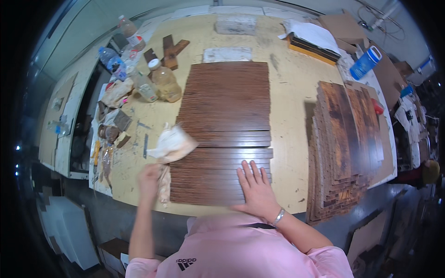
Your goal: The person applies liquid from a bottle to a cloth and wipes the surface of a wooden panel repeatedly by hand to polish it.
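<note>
Dark brown wooden strips (225, 97) lie side by side on the worktable, forming a long panel with a narrow gap across its nearer part. My right hand (257, 192) rests flat on the near right of the strips, fingers spread and holding nothing. At the panel's left edge my left hand (149, 180), somewhat blurred, is closed on a whitish cloth (172, 144). Part of the cloth lies over the strips' left side, and another part hangs below the hand.
Stacked mottled brown boards (340, 134) stand at the right. Plastic bottles (164, 81), rags (117, 92) and wood scraps (170, 51) crowd the left. White-wrapped blocks (235, 24) sit at the far end. A blue bottle (365, 62) is at the far right of the worktable (289, 92).
</note>
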The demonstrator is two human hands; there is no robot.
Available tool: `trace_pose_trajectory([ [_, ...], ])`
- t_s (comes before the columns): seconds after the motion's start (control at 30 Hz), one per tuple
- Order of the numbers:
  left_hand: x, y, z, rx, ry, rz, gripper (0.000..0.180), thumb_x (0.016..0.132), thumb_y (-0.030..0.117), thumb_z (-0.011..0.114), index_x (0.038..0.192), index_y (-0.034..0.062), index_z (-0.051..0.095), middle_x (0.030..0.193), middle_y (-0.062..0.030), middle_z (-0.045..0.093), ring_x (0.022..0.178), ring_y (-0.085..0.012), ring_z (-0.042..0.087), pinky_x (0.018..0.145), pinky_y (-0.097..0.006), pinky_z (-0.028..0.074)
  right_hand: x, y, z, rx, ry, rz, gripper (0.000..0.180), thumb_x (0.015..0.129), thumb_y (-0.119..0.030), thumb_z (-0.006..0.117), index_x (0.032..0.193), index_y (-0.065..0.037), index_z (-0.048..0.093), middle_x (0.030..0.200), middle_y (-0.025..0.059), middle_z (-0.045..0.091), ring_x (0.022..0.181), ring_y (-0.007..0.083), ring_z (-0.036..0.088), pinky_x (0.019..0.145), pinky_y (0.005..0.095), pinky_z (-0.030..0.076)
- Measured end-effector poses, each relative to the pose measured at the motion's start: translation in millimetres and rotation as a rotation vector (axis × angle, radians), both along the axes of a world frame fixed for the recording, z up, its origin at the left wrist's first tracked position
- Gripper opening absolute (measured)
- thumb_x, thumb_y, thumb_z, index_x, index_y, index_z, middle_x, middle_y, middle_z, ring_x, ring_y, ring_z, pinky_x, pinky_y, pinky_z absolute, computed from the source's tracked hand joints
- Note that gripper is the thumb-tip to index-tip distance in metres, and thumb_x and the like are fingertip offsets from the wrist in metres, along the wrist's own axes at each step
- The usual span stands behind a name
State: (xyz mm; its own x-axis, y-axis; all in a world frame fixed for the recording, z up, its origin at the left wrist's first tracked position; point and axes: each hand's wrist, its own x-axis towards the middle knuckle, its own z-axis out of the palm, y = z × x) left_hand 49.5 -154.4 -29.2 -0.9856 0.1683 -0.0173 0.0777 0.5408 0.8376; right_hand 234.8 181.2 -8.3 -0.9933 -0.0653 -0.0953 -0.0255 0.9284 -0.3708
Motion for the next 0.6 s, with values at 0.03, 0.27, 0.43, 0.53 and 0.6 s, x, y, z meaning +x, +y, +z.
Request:
trace_pose_trajectory([
  [0.03,-5,-4,20,-0.1,-0.215,0.232,0.016,0.099,0.006,0.063,0.101,-0.0048,0.075,0.094,-0.0023,0.069,0.081,-0.0087,0.059,0.073,-0.025,0.047,0,1,1,0.02,-0.007,-0.007,0.118,0.074,-0.07,0.075,0.158,0.002,0.034,0.168,0.025,0.022,0.157,0.0425,0.018,0.125,0.0583,0.017],
  [0.27,65,70,89,0.329,-0.118,-0.124,0.012,0.091,0.001,0.069,0.098,-0.008,0.073,0.087,-0.0041,0.068,0.081,-0.0117,0.06,0.073,-0.027,0.047,11,15,26,-0.119,-0.034,-0.085,0.122,0.072,-0.054,0.088,0.158,0.006,0.027,0.166,0.0313,0.019,0.156,0.0459,0.015,0.126,0.0558,0.019],
  [0.43,66,104,99,0.399,-0.135,-0.196,0.013,0.093,0.001,0.068,0.102,-0.0075,0.073,0.091,-0.0086,0.072,0.085,-0.0142,0.065,0.076,-0.028,0.051,36,60,-19,-0.474,0.02,-0.385,0.116,0.083,-0.041,0.082,0.162,0.005,0.01,0.17,0.0292,0.006,0.159,0.0425,0.006,0.129,0.0486,0.012],
  [0.53,54,62,72,0.631,-0.268,0.005,0.025,0.104,0.009,0.057,0.121,-0.0062,0.067,0.107,-0.0123,0.074,0.098,-0.0169,0.071,0.085,-0.031,0.059,34,72,-44,-0.879,0.054,-0.47,0.094,0.102,-0.034,0.059,0.165,-0.001,-0.002,0.174,0.0209,-0.003,0.161,0.0284,-0.004,0.129,0.0381,0.004],
  [0.6,44,32,47,0.712,-0.31,0.2,0.032,0.106,0.013,0.055,0.131,-0.0057,0.061,0.117,-0.0151,0.072,0.104,-0.0214,0.072,0.09,-0.035,0.059,24,67,-47,-1.112,0.076,-0.51,0.089,0.103,-0.026,0.055,0.165,0.0,-0.003,0.173,0.0216,-0.004,0.161,0.0301,-0.003,0.129,0.0379,0.004],
])
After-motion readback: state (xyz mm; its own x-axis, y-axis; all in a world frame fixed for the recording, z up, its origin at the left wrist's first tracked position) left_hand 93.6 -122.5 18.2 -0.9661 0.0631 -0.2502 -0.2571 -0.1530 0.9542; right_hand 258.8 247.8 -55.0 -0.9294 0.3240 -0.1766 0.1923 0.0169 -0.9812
